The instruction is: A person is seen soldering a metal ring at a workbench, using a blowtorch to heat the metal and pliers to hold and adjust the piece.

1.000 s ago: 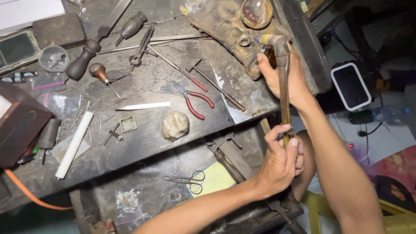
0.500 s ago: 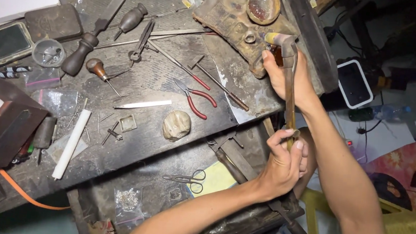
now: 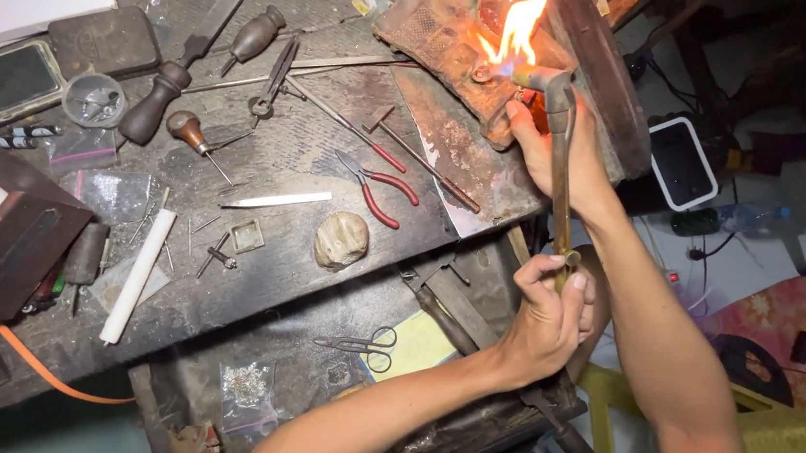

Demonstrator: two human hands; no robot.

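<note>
Both hands grip a long metal torch: the right hand clasps it near the flaming head, the left hand pinches its lower end. The flame licks a worn block at the table's far right corner.

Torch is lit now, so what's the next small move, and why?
Probably tip the torch nozzle slightly down. The flame licks upward past the charred block, not onto it. The left hand pinches the lower stem and the right hand steadies the top.
</note>
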